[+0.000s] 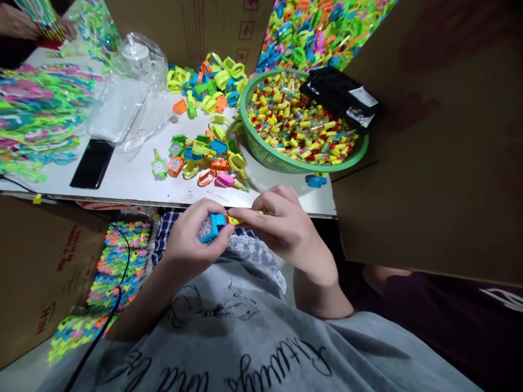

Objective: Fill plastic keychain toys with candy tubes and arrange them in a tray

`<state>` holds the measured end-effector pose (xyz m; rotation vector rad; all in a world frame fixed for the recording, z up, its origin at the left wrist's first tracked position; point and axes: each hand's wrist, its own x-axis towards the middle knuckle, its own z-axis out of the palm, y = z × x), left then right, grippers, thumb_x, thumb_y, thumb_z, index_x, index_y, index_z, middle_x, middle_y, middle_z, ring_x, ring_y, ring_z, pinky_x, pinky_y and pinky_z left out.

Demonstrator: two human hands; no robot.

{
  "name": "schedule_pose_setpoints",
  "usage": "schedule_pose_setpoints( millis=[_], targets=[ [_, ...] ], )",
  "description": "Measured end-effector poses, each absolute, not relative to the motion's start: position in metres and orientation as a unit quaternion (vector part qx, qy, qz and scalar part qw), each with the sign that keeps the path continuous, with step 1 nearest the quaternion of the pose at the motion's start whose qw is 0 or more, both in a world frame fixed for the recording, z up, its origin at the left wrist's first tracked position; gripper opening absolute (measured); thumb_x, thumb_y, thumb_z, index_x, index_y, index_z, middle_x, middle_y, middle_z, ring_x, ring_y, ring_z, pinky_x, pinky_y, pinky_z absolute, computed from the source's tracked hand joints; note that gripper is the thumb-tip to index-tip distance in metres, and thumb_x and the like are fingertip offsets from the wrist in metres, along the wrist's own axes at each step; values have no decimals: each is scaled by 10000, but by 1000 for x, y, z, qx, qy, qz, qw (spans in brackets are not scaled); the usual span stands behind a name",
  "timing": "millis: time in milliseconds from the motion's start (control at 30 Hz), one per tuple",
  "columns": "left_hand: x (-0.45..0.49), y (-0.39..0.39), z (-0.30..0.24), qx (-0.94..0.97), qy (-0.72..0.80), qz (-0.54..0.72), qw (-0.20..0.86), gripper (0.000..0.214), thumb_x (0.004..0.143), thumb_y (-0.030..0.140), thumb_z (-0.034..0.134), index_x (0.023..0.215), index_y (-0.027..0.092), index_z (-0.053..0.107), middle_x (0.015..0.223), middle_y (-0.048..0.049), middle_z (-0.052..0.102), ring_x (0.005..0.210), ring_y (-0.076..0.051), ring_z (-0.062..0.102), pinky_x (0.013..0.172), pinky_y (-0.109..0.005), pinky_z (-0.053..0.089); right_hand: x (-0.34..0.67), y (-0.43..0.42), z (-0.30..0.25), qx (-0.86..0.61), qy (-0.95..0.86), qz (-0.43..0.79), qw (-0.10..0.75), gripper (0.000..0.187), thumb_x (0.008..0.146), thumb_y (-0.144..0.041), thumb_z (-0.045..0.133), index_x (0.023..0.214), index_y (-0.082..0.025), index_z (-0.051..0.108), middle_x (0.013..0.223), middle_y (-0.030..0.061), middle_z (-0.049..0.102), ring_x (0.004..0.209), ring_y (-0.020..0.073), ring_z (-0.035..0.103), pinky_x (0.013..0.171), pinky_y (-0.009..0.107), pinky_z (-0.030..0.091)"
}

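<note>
My left hand [192, 239] is closed around a small blue plastic toy piece [212, 226] with a speckled face, held just below the table edge. My right hand [281, 223] pinches a small yellow tube piece [236, 220] and presses its end against the blue piece. Both hands are close to my chest, over my grey shirt. On the white table [134, 179] just ahead lies a loose heap of coloured plastic rings and finished toy pieces [204, 155]. A green basket [261, 152] full of small yellow and red tubes stands to the right of that heap.
A black phone [92, 163] lies at the table's left, beside clear plastic bags [122, 103]. Cardboard boxes [429, 147] wall the right and left sides. A black packet [341, 95] rests on the basket. Bags of coloured pieces sit below left. Another person's hand [61, 27] works at the far left.
</note>
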<state>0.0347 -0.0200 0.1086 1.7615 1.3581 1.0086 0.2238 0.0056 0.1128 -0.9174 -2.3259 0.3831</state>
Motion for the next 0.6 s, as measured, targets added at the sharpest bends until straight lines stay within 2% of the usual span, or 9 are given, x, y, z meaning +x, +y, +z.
schedule_pose_setpoints(
  millis=[67, 133, 200, 267, 400, 500, 600],
  targets=[
    [31, -16, 102, 671, 531, 378, 353, 103, 816, 294, 576, 870, 210, 553, 846, -23, 604, 808, -170, 563, 773, -288, 453, 222, 12, 107, -344, -877, 155, 298, 287, 924, -243, 507, 1176, -333, 610, 774, 23, 520, 764, 180, 452, 715, 339, 363],
    [24, -7, 90, 658, 531, 395, 361, 250, 812, 375, 594, 995, 212, 547, 988, -51, 609, 932, -195, 568, 860, -312, 445, 217, 25, 96, -346, -873, 172, 297, 264, 928, -261, 501, 1162, -308, 613, 814, 28, 555, 797, 184, 477, 737, 338, 370],
    [14, 5, 75, 633, 533, 440, 349, 417, 819, 460, 570, 1147, 212, 500, 1158, -87, 569, 1050, -217, 546, 924, -340, 427, 211, 44, 79, -362, -861, 190, 302, 252, 934, -275, 486, 1155, -282, 608, 878, 37, 599, 840, 192, 508, 770, 341, 378],
    [4, 18, 58, 603, 553, 489, 303, 495, 845, 494, 513, 1249, 216, 446, 1291, -111, 499, 1145, -230, 506, 961, -362, 409, 201, 69, 59, -398, -838, 202, 314, 246, 941, -288, 469, 1139, -250, 609, 934, 52, 636, 879, 201, 538, 793, 339, 386],
    [-7, 34, 37, 564, 606, 509, 237, 457, 871, 420, 483, 1284, 228, 447, 1369, -116, 452, 1253, -243, 437, 988, -383, 395, 176, 123, 30, -526, -768, 175, 321, 283, 956, -289, 405, 1107, -196, 625, 1009, 93, 671, 931, 231, 560, 822, 340, 389],
    [-4, 30, 42, 560, 599, 502, 274, 374, 871, 367, 483, 1210, 213, 525, 1323, -114, 502, 1247, -249, 454, 966, -380, 424, 156, 154, 23, -600, -735, 121, 292, 314, 959, -285, 383, 1087, -170, 645, 1023, 110, 665, 949, 250, 537, 845, 353, 373],
    [-1, 3, 65, 566, 545, 511, 348, 307, 891, 372, 462, 1124, 230, 602, 1239, -81, 580, 1207, -248, 493, 1003, -402, 412, 140, 168, 19, -609, -739, 81, 275, 299, 944, -298, 417, 1035, -188, 679, 1066, 107, 640, 990, 264, 500, 855, 367, 369]
  ],
)
